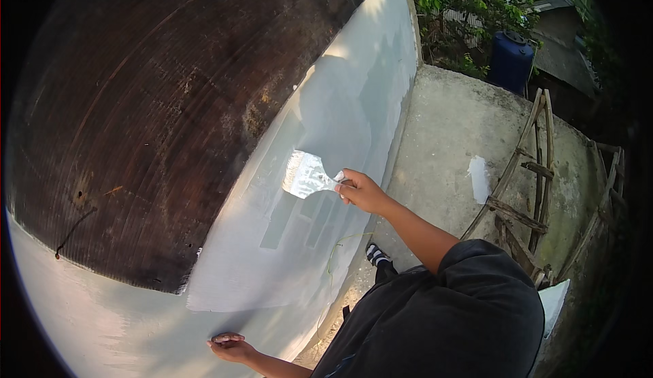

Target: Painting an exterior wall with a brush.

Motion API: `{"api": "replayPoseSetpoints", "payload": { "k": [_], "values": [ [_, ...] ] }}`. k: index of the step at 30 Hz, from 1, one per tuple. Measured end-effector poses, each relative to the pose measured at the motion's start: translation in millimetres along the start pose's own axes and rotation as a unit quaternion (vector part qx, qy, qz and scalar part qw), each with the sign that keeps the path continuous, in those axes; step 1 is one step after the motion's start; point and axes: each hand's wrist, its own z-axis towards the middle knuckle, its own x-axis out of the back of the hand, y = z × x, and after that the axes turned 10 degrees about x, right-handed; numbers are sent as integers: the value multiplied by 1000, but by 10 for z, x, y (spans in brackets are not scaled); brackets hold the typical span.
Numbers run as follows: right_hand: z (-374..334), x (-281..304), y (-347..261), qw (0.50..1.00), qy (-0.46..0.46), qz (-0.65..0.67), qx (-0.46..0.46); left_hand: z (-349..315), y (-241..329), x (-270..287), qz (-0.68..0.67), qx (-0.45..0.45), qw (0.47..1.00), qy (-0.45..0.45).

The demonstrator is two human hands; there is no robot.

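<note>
My right hand [360, 191] is closed around the handle of a wide flat paintbrush [307, 176], which is smeared with white paint. The brush's bristles point left, at or close to the pale blue-grey wall [292, 276]; whether they touch it I cannot tell. Whitish paint covers much of the wall there, with duller grey-blue strips showing between. Lower down, my left hand [231, 348] is beside the wall's lower part, its fingers loosely bent and partly in shadow. I see nothing held in it.
A dark brown corrugated roof sheet [143, 119] borders the wall on the left. On the right, rough wooden ladders [537, 167] stand over a concrete surface [442, 119] bearing a white patch [479, 179]. A thin green string [335, 247] hangs near the wall. A blue tank [511, 61] stands beyond.
</note>
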Motion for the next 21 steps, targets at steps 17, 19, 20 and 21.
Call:
{"api": "replayPoseSetpoints", "payload": {
  "k": [17,19,20,21],
  "values": [
    [203,239,-64,997,50,35,-39,-11,13,-62,-13,11,1000,25],
    [256,288,-82,992,118,36,-23,-13,12,-76,-16,19,999,29],
    [254,285,-87,992,117,36,-22,-12,9,-70,-17,18,999,30],
    [238,275,-90,995,85,33,-38,-12,6,-53,-10,11,1000,20]
  ]
}}
